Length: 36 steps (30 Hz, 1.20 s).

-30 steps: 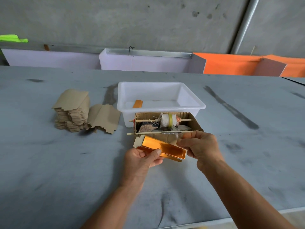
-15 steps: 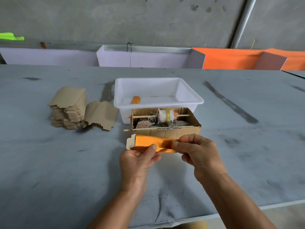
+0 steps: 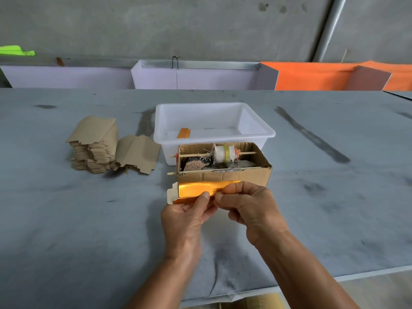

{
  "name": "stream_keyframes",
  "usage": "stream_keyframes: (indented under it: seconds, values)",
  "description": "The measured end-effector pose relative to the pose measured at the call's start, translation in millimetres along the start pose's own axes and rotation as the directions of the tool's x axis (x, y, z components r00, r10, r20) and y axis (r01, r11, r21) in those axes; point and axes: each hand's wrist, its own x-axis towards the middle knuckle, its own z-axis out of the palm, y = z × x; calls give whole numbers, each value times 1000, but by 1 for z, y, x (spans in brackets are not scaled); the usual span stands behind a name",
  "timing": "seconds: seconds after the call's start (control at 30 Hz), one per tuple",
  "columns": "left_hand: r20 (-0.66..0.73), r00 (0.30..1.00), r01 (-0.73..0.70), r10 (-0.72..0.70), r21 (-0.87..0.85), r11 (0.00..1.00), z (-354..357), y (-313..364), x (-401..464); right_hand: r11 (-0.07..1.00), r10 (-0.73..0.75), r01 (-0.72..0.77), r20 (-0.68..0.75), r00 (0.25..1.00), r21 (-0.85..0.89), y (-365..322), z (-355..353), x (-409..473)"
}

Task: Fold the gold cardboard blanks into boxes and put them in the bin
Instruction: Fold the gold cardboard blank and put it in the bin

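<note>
above the near tabletop [image 3: 66,219], just in front of a brown carton: one gold cardboard blank [image 3: 200,189], partly folded, shiny face toward the camera, a pale end tab sticking out at its left.

left hand [image 3: 187,217]: grip closed on the blank's lower edge, thumb pressed on the gold face, fingers hidden behind.

right hand [image 3: 249,204]: grip pinching the blank's right part, fingers curled over the top edge; the right end of the blank is covered, so its flaps there cannot be told.

white bin [image 3: 256,123]: behind the carton, holding one finished gold box [image 3: 184,133] near its left wall.

brown carton [image 3: 245,177]: open top, two thin sticks across it, one carrying a wrapped roll [image 3: 224,153]; touching or just beside the bin's front wall, cannot tell which.

stack of blanks [image 3: 93,150]: plain side up, well to the left, with a loose blank [image 3: 138,153] leaning beside it.

risks, judged: the long seam looks not yet closed; uneven thumb pressure could crease the foil face off its score line. the free left tab may catch or bend if the panel is shut before it is tucked. the carton stands between hands and bin, so a low carry could strike the sticks.
</note>
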Motion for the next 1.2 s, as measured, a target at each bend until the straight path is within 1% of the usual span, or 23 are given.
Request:
stream_keyframes:
  seconds: [0.3, 0.43, 0.57, 0.7, 0.87, 1.2]
  values:
    - [-32, 998, 48, -48, -10, 999, -2, 0, -2, 998, 41, -41, 2, 999, -55, -2, 4, 4]
    - [-61, 996, 68, -69, -15, 998, -2, 3, -4, 993, 45, -46, -8, 999, -107, -2, 7, 4]
    - [-112, 989, 89, -93, -43, 995, -1, 4, -2, 993, 50, -52, -21, 999, -109, -4, 11, 5]
    - [-85, 992, 91, -98, -86, 992, -3, 5, -2, 992, 53, -54, -6, 999, -117, -6, 14, 2]
    - [-101, 987, 116, -128, -117, 986, -5, 3, 0, 989, 49, -51, -17, 999, -141, -9, 18, 1]
    - [-105, 986, 113, -126, -127, 985, -1, 3, -4, 984, 86, -86, -5, 996, -159, -1, 10, 11]
